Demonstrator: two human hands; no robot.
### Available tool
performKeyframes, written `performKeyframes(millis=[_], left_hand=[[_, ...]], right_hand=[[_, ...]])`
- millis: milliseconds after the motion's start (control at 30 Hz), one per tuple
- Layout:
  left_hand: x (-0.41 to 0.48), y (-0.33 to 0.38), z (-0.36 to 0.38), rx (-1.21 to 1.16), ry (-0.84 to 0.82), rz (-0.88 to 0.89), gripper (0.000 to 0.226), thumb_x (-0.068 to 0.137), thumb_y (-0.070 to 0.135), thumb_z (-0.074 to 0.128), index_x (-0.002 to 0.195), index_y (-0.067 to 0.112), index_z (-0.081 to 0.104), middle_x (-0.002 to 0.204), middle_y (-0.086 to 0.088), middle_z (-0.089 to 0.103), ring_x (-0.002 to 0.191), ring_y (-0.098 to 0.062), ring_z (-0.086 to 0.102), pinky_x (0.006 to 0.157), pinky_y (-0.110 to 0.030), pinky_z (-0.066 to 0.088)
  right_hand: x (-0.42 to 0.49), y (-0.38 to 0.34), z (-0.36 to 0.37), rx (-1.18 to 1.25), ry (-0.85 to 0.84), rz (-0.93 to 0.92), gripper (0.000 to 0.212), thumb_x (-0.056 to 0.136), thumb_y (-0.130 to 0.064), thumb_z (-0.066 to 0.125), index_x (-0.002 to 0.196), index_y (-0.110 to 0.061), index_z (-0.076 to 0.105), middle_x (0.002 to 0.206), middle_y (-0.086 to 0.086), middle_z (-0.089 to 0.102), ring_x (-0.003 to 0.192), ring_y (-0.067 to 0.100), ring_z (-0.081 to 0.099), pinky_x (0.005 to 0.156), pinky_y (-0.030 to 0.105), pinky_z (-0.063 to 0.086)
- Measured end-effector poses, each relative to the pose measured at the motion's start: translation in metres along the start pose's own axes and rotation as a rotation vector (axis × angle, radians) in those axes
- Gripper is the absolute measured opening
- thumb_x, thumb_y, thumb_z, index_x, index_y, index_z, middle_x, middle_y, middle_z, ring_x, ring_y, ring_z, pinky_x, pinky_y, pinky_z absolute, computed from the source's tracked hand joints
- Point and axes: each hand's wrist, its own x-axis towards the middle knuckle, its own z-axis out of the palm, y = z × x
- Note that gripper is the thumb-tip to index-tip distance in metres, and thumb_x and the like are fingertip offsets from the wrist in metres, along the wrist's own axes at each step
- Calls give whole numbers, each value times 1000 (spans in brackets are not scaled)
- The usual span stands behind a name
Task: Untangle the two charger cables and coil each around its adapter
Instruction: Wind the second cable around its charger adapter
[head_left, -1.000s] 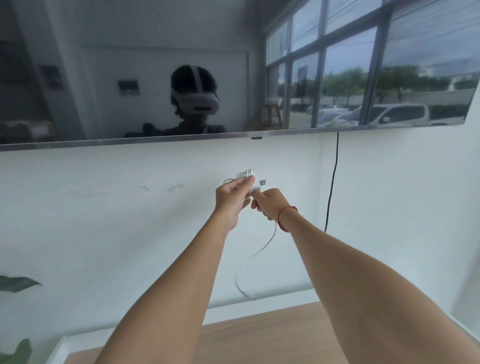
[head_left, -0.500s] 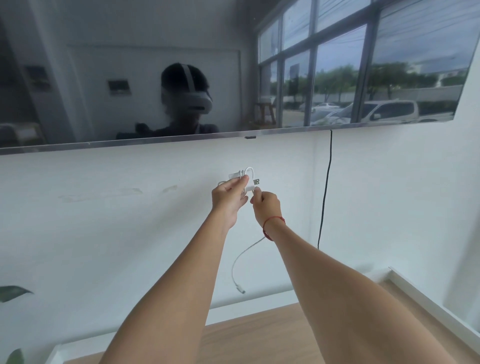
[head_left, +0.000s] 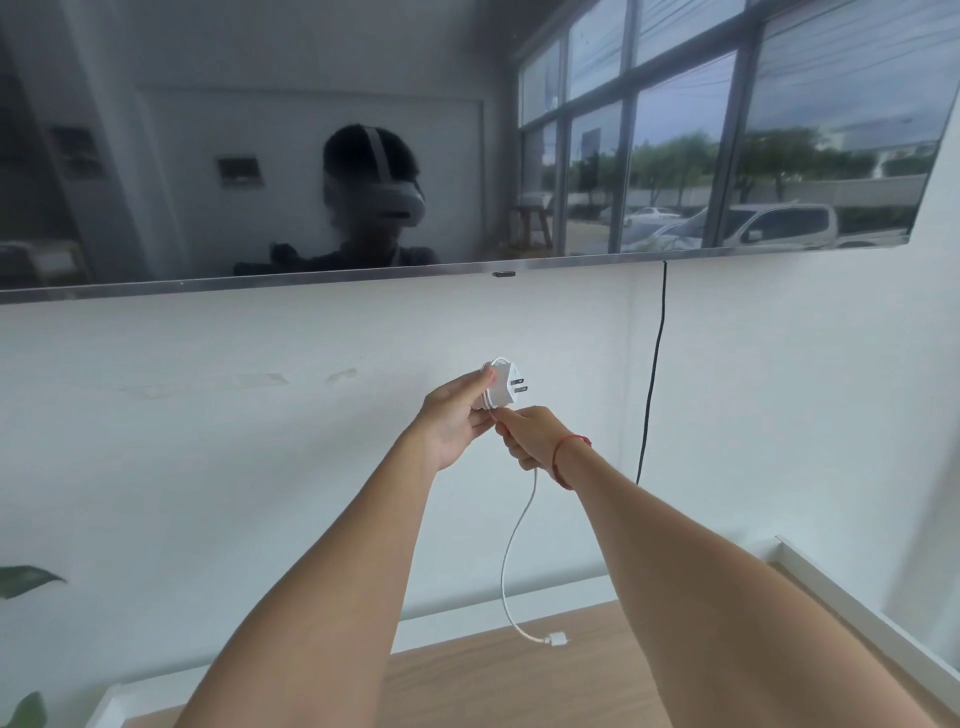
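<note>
Left hand clamps the adapter steady, prongs outward, so the right hand, pinching the cable, can wind on another loop.

1. I log a light wood worktop across the bottom of the head view.
2. White raised trim edges its right side and wall side.
3. Green leaves far left; their footing is unclear.
</note>
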Motion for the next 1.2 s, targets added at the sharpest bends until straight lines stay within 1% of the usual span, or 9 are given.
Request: performKeyframes(millis=[100,200,300,400,533,667,800,1033,1200], left_hand=[[2,-5,10,-109,188,93,24,89,21,68,106,4,69,96,-14,66,79,-26,61,82,-35,54],[7,-9,9,-108,331,136,11,85,19,73,93,11,73,89,-10,60,80,-22,55,87,-31,52],[9,-11,6,-38,402,188,11,83,20,75,94,16,74,92,-7,61,82,-19,59,92,-30,52],[10,-9,6,116,444,267,18,85,20,73,101,12,73,90,4,61,89,-15,61,85,-24,46],[8,-6,3,323,381,327,24,89,29,68,102,9,73,89,3,58,74,-6,55,65,-14,42],[7,-5,11,463,255,345,22,94,33,59,97,15,72,100,-3,59,75,-6,53,64,-16,40],[3,2,14,529,203,375,25,98,25,53,100,7,71,84,7,58,74,-4,51,64,-15,40],[-1,2,14,522,159,357,26,100,30,49,97,11,68,82,10,57,77,-7,52,69,-20,40],[-6,6,19,305,85,226,21,88,45,61,87,25,68,93,3,65,89,-14,57,93,-33,46]], right_hand=[[-2,-4,4,9,-20,18,36,96,-31,44,63,-16,42,46,-8,29,42,12,20,41,20,17],[-4,-11,-1,-89,-69,0,34,94,-32,46,67,-13,53,48,-7,33,45,14,23,44,21,21],[-5,-26,-9,-261,-113,-39,37,92,-37,48,72,-14,69,54,-4,34,49,15,27,46,22,25],[-6,-47,-18,-291,-76,-84,40,87,-38,47,70,-12,71,50,-6,35,48,15,27,47,23,25],[-5,-76,-34,-139,48,-194,34,85,-27,43,68,-7,66,42,-11,35,46,14,26,44,22,24],[-4,-86,-35,-128,104,-238,34,84,-22,43,63,-10,66,42,-12,36,46,13,27,45,23,26],[-5,-83,-37,-66,92,-232,32,84,-20,43,64,-7,64,41,-11,32,47,14,22,44,22,23],[-4,-82,-36,-57,130,-243,32,84,-20,45,65,-8,67,53,-4,35,48,14,26,45,23,26],[0,-84,-36,-94,157,-228,30,88,-26,49,67,-16,67,59,-4,43,53,15,35,52,23,34]])
